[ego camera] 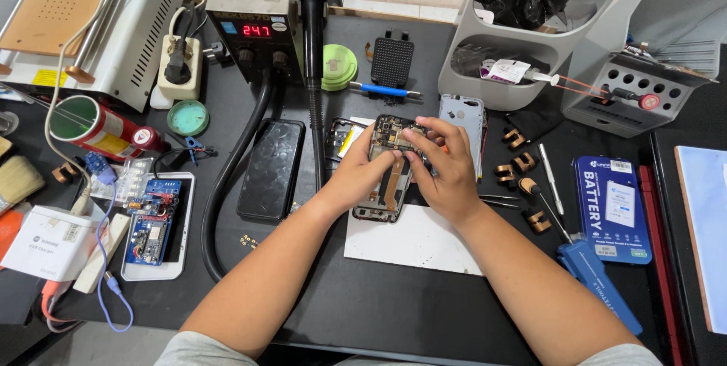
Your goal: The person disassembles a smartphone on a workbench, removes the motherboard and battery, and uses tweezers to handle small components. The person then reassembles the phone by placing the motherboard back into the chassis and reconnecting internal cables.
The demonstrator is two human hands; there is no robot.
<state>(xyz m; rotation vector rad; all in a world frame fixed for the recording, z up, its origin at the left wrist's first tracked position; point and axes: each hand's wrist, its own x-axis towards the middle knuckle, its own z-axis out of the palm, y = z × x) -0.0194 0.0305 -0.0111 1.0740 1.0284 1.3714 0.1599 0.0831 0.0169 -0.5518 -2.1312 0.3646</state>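
The opened smartphone (390, 173) lies partly on a white sheet (413, 241) on the black mat (363, 298). The left hand (360, 173) grips its left edge; the right hand (447, 169) presses fingertips (413, 137) onto its upper internals.

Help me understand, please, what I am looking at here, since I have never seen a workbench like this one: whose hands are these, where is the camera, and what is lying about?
There is no machine doing the work here. One camera sits on a person's head and looks down at their own bare hands over a black work mat. The left hand and the right hand together hold an opened phone with its back removed, so its inner parts show. The fingertips of both hands press near its top end. Under it lies a white sheet. To the left lie a dark phone screen and a blue circuit board on a white tray. Behind stands a heating station with a red number display. On the right lie a blue battery box, tweezers and a grey tool rack.
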